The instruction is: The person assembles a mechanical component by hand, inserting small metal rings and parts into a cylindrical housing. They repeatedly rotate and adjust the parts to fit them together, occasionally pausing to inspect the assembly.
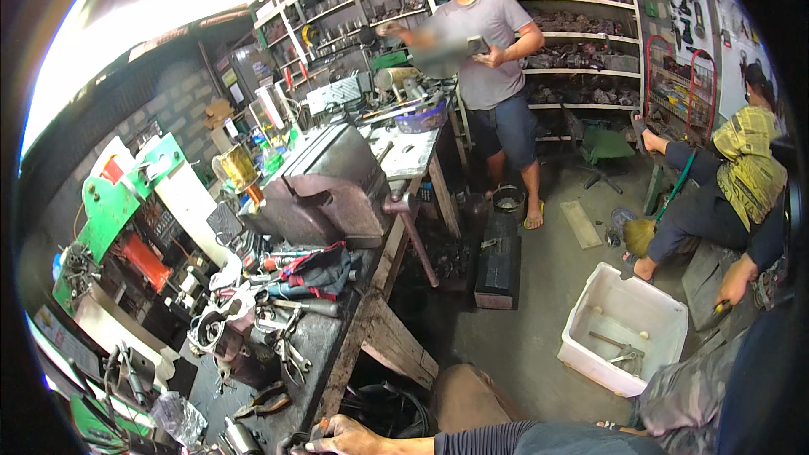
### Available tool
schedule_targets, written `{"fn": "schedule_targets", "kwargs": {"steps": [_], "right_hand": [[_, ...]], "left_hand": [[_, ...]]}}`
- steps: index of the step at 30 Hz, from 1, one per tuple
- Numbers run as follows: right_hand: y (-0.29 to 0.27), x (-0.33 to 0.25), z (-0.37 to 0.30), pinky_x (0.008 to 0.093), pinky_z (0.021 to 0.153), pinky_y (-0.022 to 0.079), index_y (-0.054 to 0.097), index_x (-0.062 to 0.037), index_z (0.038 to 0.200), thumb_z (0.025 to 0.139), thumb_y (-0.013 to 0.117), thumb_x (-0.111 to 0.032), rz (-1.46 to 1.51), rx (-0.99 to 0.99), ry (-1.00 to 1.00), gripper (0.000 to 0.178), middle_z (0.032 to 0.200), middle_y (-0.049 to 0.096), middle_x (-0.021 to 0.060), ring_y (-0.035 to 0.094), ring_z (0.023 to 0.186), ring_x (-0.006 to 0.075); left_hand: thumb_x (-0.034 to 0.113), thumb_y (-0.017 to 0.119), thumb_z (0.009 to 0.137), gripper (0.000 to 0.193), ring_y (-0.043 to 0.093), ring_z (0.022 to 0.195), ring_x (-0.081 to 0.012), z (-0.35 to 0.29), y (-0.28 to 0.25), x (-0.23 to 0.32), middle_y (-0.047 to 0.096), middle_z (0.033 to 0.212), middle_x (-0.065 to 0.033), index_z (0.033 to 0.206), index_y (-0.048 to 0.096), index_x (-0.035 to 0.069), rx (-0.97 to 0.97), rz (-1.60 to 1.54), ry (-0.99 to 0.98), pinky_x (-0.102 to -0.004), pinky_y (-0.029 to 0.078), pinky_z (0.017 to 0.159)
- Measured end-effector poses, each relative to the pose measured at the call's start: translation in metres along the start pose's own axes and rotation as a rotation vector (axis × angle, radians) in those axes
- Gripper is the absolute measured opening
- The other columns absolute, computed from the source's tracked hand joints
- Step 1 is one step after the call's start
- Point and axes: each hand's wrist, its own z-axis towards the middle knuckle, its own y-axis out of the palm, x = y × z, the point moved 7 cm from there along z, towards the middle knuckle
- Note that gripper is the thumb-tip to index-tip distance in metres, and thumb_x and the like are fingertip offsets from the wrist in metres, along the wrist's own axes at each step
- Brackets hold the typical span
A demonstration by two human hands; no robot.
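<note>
At the lower edge my right hand (354,436) reaches left to the bench's near edge, its arm in a dark sleeve. The fingers are bent and closed around something dark, cut off by the picture's rim; I cannot make out what it is. My left hand does not show. Near my right hand, on the bench, lie dark-handled pliers (263,404) and a shiny metal cylinder (240,436). Farther up are several wrenches (291,358), a dark metal pot-shaped part (249,362) and a heap of hand tools and a red-and-dark cloth (320,270).
A big bench vise (324,185) stands on the workbench (337,371). A green-and-white machine (126,177) is at left. On the floor are a white plastic bin (624,307) and a black box (497,265). A person (497,59) stands by shelves; others sit at right, one hand (736,282) holding something small.
</note>
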Motion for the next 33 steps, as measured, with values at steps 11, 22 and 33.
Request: {"fn": "schedule_targets", "kwargs": {"steps": [11, 22, 33], "right_hand": [[0.008, -0.066, -0.029, 0.0336, 0.072, 0.054, 0.081, -0.0008, 0.095, 0.094, 0.073, -0.015, -0.273, 0.155, -0.126, 0.017, 0.082, 0.078, 0.0079, 0.068, 0.075, 0.0142], [0.006, -0.047, 0.002, 0.0292, 0.086, 0.055, 0.074, 0.0003, 0.108, 0.098, 0.070, -0.001, -0.015, -0.063, -0.166, 0.011, 0.101, 0.075, 0.0054, 0.068, 0.091, 0.0145], [0.021, -0.051, 0.015, 0.0257, 0.080, 0.055, 0.075, 0.0017, 0.108, 0.102, 0.069, -0.006, -0.161, -0.268, -0.262, 0.011, 0.102, 0.076, 0.0071, 0.070, 0.091, 0.0130]], "left_hand": [[0.006, 0.058, 0.100, 0.025, 0.067, 0.112, -0.0286, 0.014, -0.014, -0.010, 0.071, 0.119, -0.0171, 0.121, 0.071, 0.001, -0.049, -0.228, -0.027, -0.0405, 0.052, 0.100], [0.024, 0.056, 0.110, 0.031, 0.060, 0.122, -0.0206, 0.028, -0.023, -0.005, 0.067, 0.126, -0.0131, 0.128, 0.065, 0.000, -0.109, -0.340, -0.051, -0.0354, 0.047, 0.106], [0.030, 0.053, 0.110, 0.040, 0.063, 0.113, -0.0206, 0.032, -0.019, -0.025, 0.069, 0.122, -0.0149, 0.132, 0.063, -0.002, -0.059, -0.438, -0.191, -0.0343, 0.048, 0.100]]}}
